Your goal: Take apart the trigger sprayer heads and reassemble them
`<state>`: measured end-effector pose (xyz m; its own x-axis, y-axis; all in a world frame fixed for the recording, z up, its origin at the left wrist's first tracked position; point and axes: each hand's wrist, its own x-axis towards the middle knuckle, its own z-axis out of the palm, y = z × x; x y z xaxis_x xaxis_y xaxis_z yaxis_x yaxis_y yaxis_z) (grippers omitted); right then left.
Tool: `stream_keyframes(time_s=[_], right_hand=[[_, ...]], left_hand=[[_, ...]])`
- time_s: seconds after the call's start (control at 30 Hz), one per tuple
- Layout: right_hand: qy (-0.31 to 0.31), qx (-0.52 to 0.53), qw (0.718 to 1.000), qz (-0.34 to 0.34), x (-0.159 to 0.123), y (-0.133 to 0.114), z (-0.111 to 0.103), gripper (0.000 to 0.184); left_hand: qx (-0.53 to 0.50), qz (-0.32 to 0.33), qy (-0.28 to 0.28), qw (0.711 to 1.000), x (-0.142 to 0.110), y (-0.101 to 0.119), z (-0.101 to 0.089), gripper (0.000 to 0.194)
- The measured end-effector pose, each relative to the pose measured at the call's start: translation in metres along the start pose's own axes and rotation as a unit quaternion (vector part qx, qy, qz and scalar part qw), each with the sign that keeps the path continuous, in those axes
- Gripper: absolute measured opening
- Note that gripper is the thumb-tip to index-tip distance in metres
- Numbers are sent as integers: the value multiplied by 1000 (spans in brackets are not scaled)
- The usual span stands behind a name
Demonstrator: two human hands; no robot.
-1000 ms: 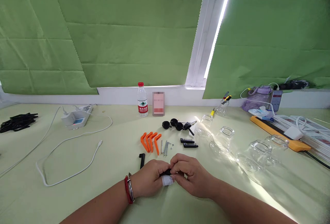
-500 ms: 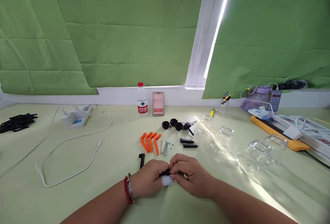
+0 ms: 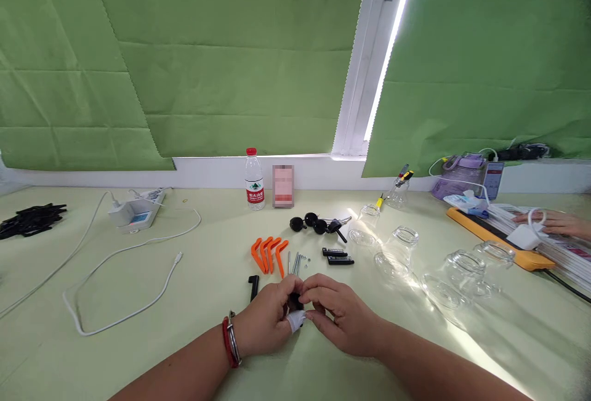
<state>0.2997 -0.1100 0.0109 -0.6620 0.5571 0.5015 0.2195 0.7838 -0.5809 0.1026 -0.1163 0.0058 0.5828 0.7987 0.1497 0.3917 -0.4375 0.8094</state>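
Observation:
My left hand (image 3: 265,319), with a white wrap on one digit, is closed around a small black part (image 3: 295,302). Most of that part is hidden by the fingers, so its exact kind does not show. On its other side the bent fingers of my right hand (image 3: 344,316) close on it. A black L-shaped piece (image 3: 253,287) lies just beyond my left hand. Orange bent handles (image 3: 268,254), long metal screws (image 3: 296,263) and tiny nuts (image 3: 305,260) lie ahead of the hands. Two black pieces with springs (image 3: 337,256) rest to their right.
Round black knobs (image 3: 311,222) lie farther back. Clear glass cups (image 3: 406,238) stand at the right, near stacked panels where another person's hand (image 3: 554,222) rests. A water bottle (image 3: 255,182) stands behind. At the left are a white cable (image 3: 133,246), power strip (image 3: 143,213) and black strips (image 3: 32,219).
The black part has been turned more upright between my hands, and my left fingers have shifted up slightly. Another person's hand has come in at the right edge.

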Motion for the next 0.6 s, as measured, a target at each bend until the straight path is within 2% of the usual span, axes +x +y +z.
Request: stream_keyframes(time_s=[0.1,0.2,0.27,0.37,0.43,0.6], right_hand=[[14,0,1000,14,-3,4,0,35],[61,-1,997,56,-4,11,-1,33],[99,4,990,102,-3,15,-3,28],[148,11,973,178,-1,24,-8,22],[182,8,957,226,0,31,-12,20],[235,-65,917,314,-1,57,-29,13]], left_hand=[[-40,-8,53,998,-1,3,-8,19],[-47,-19,122,991,0,3,-23,8],[-35,-60,190,979,1,-3,-35,7],[28,-172,272,946,4,-17,-53,10],[118,-247,263,925,5,-27,-62,14],[183,-308,201,912,5,-41,-70,17]])
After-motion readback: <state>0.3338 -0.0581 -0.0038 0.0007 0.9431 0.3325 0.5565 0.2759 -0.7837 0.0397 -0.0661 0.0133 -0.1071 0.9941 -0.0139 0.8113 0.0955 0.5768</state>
